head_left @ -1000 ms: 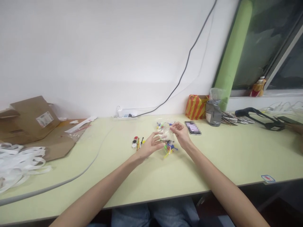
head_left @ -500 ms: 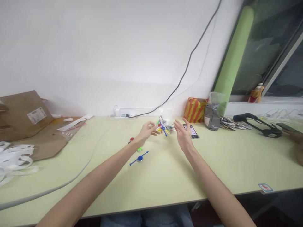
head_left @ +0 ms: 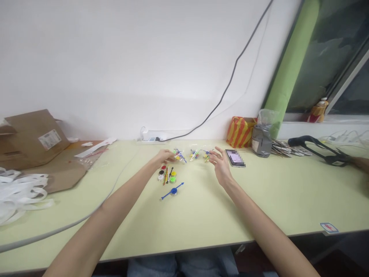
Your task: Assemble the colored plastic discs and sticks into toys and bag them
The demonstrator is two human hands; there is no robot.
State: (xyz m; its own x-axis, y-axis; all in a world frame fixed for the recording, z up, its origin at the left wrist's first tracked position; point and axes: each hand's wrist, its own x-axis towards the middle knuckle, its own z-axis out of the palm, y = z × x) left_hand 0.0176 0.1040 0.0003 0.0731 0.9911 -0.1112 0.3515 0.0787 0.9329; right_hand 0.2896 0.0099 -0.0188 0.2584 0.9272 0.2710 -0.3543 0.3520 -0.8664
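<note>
My left hand (head_left: 166, 157) is closed in a pinch at the edge of a clear packet of coloured arrow spinners (head_left: 180, 155), a blue arrow showing on it. To its right are more coloured spinner pieces (head_left: 194, 154) in clear plastic. My right hand (head_left: 220, 164) has its fingers stretched apart beside another clear packet of pieces (head_left: 206, 154); whether it touches them I cannot tell. Nearer me lie a blue arrow spinner on a round base (head_left: 173, 191), several coloured discs (head_left: 172, 179) and a few loose arrows (head_left: 166, 176).
A phone (head_left: 235, 158) lies right of my right hand. Behind it stand a striped bag (head_left: 241, 132) and a grey bag (head_left: 261, 140). Brown cardboard (head_left: 31, 142), white straps (head_left: 23, 196) and a grey cable (head_left: 83, 220) are left. Another person's hand (head_left: 360, 163) is by a black frame (head_left: 319, 151).
My left hand has moved left with the packet, uncovering the discs and arrows on the table. The pieces between my hands now show spread apart. My right hand stays open near the same place.
</note>
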